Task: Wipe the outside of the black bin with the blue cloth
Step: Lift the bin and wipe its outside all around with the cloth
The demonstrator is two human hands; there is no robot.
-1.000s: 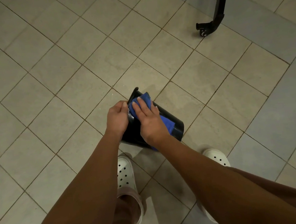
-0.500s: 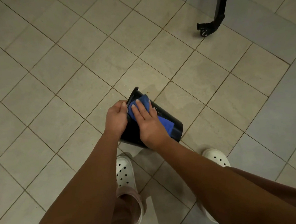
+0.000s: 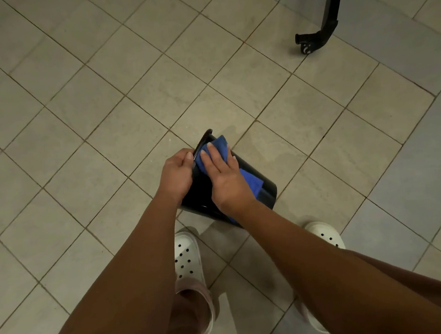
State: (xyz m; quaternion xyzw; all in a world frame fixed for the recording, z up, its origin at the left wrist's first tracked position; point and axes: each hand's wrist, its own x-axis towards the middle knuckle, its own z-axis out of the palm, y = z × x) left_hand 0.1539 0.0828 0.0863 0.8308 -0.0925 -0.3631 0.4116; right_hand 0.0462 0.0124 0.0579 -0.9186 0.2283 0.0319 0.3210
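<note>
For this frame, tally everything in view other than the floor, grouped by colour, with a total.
Black: 2 - black bin, wheeled stand leg
Blue: 1 - blue cloth
White: 2 - left shoe, right shoe
Bare hands: 2 - left hand gripping the bin's rim, right hand flat on the cloth
Total: 7

Both forearms are bare, with no sleeves, watch or rings in sight. The left hand (image 3: 176, 172) and right hand (image 3: 224, 178) wear no gloves. On the feet are white perforated rubber clogs (image 3: 187, 256), at six o'clock. Dusty pink trouser legs (image 3: 197, 301) reach down to the clogs.
</note>
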